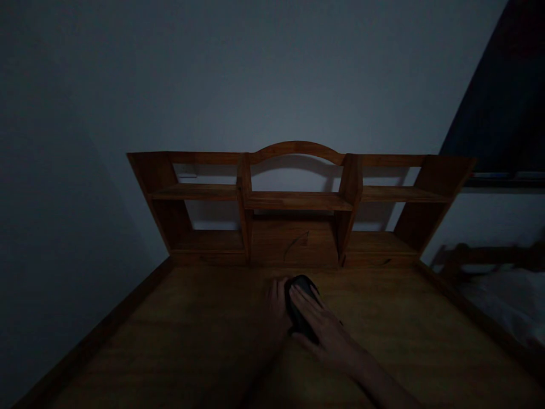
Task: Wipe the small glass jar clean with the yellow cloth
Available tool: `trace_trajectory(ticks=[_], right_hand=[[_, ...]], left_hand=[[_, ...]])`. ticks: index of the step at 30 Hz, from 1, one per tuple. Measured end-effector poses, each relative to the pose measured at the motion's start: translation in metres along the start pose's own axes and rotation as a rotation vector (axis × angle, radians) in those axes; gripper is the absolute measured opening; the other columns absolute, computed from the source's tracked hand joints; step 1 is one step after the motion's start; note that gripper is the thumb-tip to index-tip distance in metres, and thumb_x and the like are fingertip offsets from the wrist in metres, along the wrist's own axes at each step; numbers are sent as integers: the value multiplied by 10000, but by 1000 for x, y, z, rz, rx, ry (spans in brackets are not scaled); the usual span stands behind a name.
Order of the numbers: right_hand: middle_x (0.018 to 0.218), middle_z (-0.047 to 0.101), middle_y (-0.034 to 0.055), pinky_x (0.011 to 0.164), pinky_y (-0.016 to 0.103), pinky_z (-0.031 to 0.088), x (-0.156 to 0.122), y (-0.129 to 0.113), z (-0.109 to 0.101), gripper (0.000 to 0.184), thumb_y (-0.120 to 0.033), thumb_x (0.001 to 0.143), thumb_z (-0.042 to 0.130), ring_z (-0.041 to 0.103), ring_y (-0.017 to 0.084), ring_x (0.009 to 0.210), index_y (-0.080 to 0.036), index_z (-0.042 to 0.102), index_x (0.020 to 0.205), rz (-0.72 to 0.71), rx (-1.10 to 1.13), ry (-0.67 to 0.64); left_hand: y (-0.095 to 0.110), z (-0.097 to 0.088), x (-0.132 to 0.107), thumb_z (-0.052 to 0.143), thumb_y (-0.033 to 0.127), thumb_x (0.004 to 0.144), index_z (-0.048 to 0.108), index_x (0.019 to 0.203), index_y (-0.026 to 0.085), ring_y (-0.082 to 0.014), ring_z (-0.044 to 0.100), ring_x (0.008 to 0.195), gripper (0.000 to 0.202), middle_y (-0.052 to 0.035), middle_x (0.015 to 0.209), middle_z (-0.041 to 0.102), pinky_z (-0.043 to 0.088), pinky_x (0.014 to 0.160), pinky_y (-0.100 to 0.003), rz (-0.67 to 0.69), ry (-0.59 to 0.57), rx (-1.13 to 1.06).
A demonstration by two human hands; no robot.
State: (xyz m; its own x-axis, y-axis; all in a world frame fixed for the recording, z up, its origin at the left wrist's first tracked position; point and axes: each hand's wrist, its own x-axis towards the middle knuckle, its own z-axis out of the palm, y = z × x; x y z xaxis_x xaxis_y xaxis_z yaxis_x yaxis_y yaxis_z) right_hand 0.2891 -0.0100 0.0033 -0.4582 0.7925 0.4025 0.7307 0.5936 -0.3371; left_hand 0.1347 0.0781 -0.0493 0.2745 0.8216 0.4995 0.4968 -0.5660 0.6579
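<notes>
The light is very dim. A small dark rounded object [303,284] lies on the wooden desk top [170,341], just in front of the hutch. My left hand [276,309] is pressed against the object's left side, fingers pointing away from me and cupped around it. My right hand [323,329] comes in from the lower right and lies across the top of the object, fingers stretched out flat and thumb at its near edge. Most of the object is hidden under my right hand, and I cannot make out what it is.
A wooden hutch [298,199] with an arched top and several open shelves stands at the back of the desk against a pale wall. Raised wooden rails edge the desk on the left and right. At the right there is a wooden frame with pale fabric [506,295].
</notes>
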Motion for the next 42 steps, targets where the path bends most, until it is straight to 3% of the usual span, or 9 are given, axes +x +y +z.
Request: trace_trajectory(ticks=[5, 11, 18, 27, 36, 42], right_hand=[[1584, 148, 68, 1178, 531, 180, 0, 4, 4, 733, -362, 970, 490, 109, 265, 1459, -226, 50, 1540, 79, 0, 44], [1578, 185, 54, 1178, 479, 252, 0, 14, 4, 652, -332, 989, 453, 184, 249, 1446, -240, 114, 1538, 155, 57, 168], [1554, 263, 34, 1161, 453, 306, -3, 20, 7, 570, -329, 1009, 401, 269, 228, 1420, -270, 172, 1528, 186, 118, 197], [1557, 243, 35, 1156, 448, 315, -4, 17, 7, 580, -314, 1006, 421, 266, 235, 1419, -272, 169, 1526, 162, 59, 154], [1582, 164, 37, 1177, 469, 247, 1, 11, -4, 635, -341, 997, 441, 139, 249, 1453, -241, 122, 1536, 86, 9, 86], [1583, 154, 43, 1183, 466, 230, -1, 6, -4, 673, -333, 988, 460, 137, 249, 1454, -228, 88, 1539, 38, -13, 46]], left_hand=[[-6, 6, -8, 559, 348, 771, 438, 1345, 148, -340, 404, 1309, 620, -185, 1367, 479, 322, 1074, -489, 105, -87, 98], [7, 11, -4, 675, 377, 657, 473, 1255, 158, -328, 541, 1095, 668, -154, 1163, 583, 390, 994, -507, 138, 41, 142], [13, 7, -1, 755, 273, 517, 470, 1179, 170, -331, 551, 1055, 728, -130, 1112, 577, 442, 921, -488, -1, 116, 58], [7, 7, 2, 720, 309, 586, 442, 1209, 160, -316, 553, 1078, 698, -138, 1156, 546, 445, 925, -481, -57, 139, -37], [4, 11, -2, 654, 366, 692, 514, 1200, 156, -327, 574, 1054, 567, -158, 1138, 611, 431, 950, -495, 126, 116, 140], [-18, 24, -14, 586, 340, 744, 497, 1281, 164, -351, 528, 1176, 572, -188, 1266, 570, 363, 1035, -529, 179, 73, 202]])
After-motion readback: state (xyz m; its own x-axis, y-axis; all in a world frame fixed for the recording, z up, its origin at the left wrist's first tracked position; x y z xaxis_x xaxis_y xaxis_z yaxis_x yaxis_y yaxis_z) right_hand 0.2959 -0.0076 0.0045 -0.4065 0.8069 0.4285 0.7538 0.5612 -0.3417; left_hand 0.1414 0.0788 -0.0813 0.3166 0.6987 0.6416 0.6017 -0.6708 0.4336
